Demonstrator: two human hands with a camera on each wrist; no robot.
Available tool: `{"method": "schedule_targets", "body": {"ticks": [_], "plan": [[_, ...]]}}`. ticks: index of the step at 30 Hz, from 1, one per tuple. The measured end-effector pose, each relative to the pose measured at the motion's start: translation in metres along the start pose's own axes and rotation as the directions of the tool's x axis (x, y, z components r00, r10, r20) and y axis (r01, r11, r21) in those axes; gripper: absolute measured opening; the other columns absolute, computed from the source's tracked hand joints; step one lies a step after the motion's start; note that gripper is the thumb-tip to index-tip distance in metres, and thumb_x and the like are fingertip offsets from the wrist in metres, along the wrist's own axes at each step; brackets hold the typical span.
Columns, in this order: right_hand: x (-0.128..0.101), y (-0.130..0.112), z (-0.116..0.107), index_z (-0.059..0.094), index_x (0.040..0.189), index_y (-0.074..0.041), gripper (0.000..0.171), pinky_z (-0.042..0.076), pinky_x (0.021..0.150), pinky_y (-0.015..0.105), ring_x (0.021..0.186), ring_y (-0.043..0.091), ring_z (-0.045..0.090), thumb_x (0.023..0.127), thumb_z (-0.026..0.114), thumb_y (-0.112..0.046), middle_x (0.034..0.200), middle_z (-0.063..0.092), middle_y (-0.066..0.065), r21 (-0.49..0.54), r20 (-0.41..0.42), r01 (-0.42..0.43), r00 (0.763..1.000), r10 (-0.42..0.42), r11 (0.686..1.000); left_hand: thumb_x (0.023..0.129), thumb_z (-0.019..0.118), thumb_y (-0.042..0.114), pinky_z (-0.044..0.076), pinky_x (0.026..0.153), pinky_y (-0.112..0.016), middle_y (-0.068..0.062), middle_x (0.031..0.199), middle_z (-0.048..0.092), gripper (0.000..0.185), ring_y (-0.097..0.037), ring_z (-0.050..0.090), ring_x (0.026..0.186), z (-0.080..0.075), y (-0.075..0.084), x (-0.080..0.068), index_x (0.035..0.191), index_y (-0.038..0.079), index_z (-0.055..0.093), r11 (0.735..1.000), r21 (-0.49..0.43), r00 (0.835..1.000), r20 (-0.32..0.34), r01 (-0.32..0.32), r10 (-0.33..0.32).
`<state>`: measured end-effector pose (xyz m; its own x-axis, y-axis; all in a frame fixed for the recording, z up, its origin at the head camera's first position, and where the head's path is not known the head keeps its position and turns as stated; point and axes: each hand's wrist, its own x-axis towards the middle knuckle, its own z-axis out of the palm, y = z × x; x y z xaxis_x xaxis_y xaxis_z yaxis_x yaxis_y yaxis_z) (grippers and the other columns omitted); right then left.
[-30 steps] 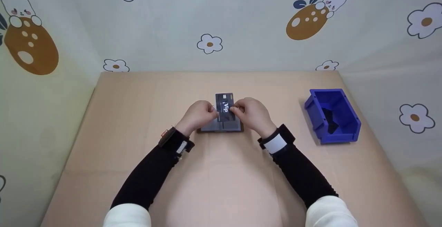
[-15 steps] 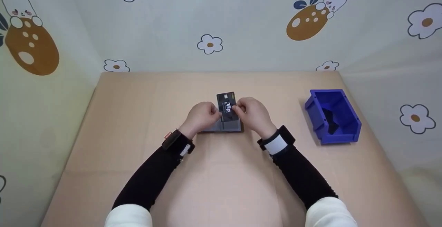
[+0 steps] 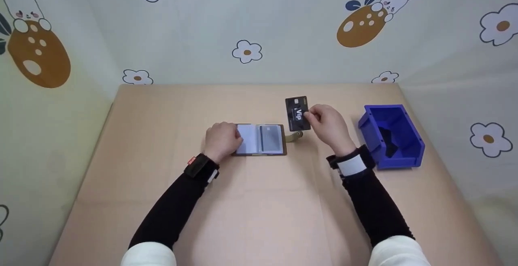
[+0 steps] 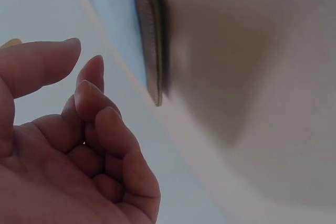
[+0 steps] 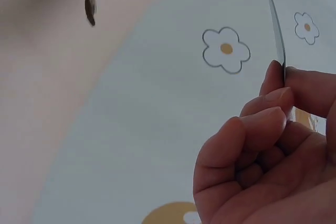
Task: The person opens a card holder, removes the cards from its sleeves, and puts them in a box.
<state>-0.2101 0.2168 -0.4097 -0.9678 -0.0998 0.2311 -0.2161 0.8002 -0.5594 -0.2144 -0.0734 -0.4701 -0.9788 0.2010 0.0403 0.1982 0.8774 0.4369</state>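
Note:
My right hand pinches a black card marked "Vip" by its right edge. It holds the card upright above the table, and in the right wrist view the card shows almost edge-on between thumb and forefinger. A small card holder lies spread open on the table, its clear plastic sleeves facing up and a strap sticking out to the right. At its left edge is my left hand, partly covering it. The left wrist view shows that hand's thumb apart from loosely curled fingers, with nothing between them.
A blue plastic bin stands at the table's right, with black pieces in it. Patterned fabric walls rise behind and beside the tan table.
The card has come away from the card holder, moving right and up in my right hand. My left hand has let go of it and shifted left, uncovering the sleeves.

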Motion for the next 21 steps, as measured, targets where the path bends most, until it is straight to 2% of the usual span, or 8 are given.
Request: {"method": "schedule_targets", "body": {"ticks": [6,10,13,17,21], "plan": [[0.000,0.030,-0.034,0.065,0.092,0.002,0.023,0.039,0.067,0.039,0.073,0.028,0.052,0.101,0.057,-0.018,0.082,0.057,0.013,-0.005,-0.066,-0.064,0.996,0.064,0.998,0.081,0.068,0.015,0.046,0.067,-0.047,-0.007,0.076,0.068,0.011,-0.032,0.061,0.075,0.008,-0.001,0.001,0.073,0.009,0.073,0.997,0.083,0.999,0.038,-0.008,0.005],[-0.003,0.050,-0.057,0.064,0.096,0.002,0.030,0.038,0.066,0.036,0.073,0.026,0.050,0.104,0.051,-0.024,0.083,0.056,0.012,-0.004,-0.083,-0.168,0.982,0.167,0.986,0.081,0.068,0.012,0.047,0.070,-0.048,-0.010,0.083,0.071,0.010,-0.034,0.063,0.080,0.012,-0.001,0.001,0.080,0.009,0.077,0.993,0.116,0.998,0.059,-0.005,-0.001],[-0.008,0.064,-0.074,0.062,0.101,0.001,0.038,0.038,0.065,0.035,0.075,0.024,0.049,0.105,0.046,-0.032,0.086,0.054,0.011,-0.011,-0.081,-0.253,0.965,0.251,0.967,0.082,0.066,0.011,0.047,0.071,-0.049,-0.012,0.087,0.071,0.011,-0.036,0.063,0.082,0.014,-0.002,0.002,0.083,0.009,0.077,0.991,0.135,0.999,0.054,-0.006,-0.001],[-0.015,0.086,-0.093,0.061,0.105,0.003,0.044,0.036,0.065,0.033,0.077,0.023,0.047,0.105,0.042,-0.037,0.088,0.052,0.011,-0.005,-0.089,-0.323,0.943,0.322,0.946,0.081,0.062,0.009,0.047,0.072,-0.051,-0.014,0.085,0.069,0.012,-0.037,0.063,0.082,0.016,-0.003,0.003,0.073,0.008,0.070,0.990,0.142,0.999,0.049,0.012,-0.019],[-0.022,0.107,-0.109,0.058,0.106,0.003,0.048,0.035,0.068,0.033,0.083,0.025,0.045,0.104,0.041,-0.042,0.095,0.050,0.013,0.039,-0.086,-0.419,0.903,0.421,0.907,0.080,0.061,0.008,0.046,0.073,-0.051,-0.015,0.085,0.069,0.015,-0.038,0.062,0.083,0.016,-0.002,0.003,0.066,0.009,0.062,0.991,0.129,0.997,0.058,0.035,-0.043]]}}
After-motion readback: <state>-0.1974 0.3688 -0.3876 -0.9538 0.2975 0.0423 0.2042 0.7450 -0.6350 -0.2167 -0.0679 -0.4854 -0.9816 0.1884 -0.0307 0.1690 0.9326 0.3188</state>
